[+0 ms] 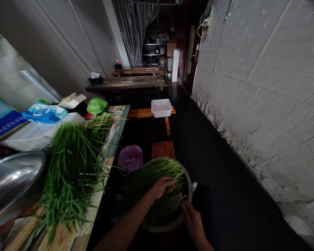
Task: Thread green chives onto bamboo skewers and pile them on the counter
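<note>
A round metal basin [188, 181] full of long green chives [157, 170] sits low in front of me, beside the table. My left hand [162, 185] reaches into it with fingers curled around a few chive stalks. My right hand [192, 218] rests at the basin's near rim, fingers bent against the edge. A big heap of the same green chives [73, 167] lies on the wooden table [115, 139] to my left.
A shiny steel bowl [13, 181] sits at the table's left. Plastic bags [45, 113] and a green bag [96, 105] lie at its far end. A purple bucket [131, 158] stands on the floor, a white tub [161, 107] on a wooden bench [146, 112]. A white brick wall [264, 87] runs along the right.
</note>
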Action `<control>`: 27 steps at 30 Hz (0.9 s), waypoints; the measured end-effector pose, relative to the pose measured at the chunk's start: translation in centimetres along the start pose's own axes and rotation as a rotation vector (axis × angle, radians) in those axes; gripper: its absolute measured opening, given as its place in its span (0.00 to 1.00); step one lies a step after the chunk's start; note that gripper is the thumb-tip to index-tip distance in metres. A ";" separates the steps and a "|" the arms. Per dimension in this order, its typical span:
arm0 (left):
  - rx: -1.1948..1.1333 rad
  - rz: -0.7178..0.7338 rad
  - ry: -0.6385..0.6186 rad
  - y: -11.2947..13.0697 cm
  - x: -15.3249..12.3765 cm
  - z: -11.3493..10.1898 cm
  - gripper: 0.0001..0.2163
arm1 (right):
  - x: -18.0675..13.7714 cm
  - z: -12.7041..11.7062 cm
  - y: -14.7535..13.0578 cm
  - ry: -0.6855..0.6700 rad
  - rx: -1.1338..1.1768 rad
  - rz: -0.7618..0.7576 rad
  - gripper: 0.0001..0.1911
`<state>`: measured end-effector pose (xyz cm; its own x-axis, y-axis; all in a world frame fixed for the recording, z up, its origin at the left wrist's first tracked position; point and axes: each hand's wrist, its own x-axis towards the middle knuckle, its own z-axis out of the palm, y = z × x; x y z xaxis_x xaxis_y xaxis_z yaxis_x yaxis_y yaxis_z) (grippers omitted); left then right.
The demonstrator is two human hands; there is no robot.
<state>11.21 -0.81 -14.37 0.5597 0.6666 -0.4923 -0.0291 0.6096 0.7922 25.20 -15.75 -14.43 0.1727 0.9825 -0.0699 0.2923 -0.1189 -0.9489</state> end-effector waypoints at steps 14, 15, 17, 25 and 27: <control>-0.048 -0.026 0.023 -0.1 -0.2 0.3 0.17 | 0.2 -0.3 -0.2 -0.008 -0.025 -0.042 0.19; -0.032 -0.023 0.035 -0.1 -0.3 0.3 0.17 | 0.1 -0.3 -0.2 -0.009 -0.031 -0.042 0.19; 0.011 0.000 0.056 -0.4 -0.4 0.4 0.18 | 0.0 -0.1 -0.2 0.001 -0.042 -0.032 0.20; 0.489 -0.059 -0.047 -5.5 0.0 0.5 0.14 | 1.2 1.4 2.1 0.100 -0.056 0.048 0.23; 0.639 0.017 0.073 -6.0 1.1 -0.1 0.12 | 1.3 1.4 3.0 0.107 -0.062 0.051 0.22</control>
<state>11.96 -3.71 -19.71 0.5048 0.7151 -0.4836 0.4747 0.2379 0.8474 25.00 -14.58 -17.78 0.2867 0.9546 -0.0810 0.3378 -0.1799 -0.9238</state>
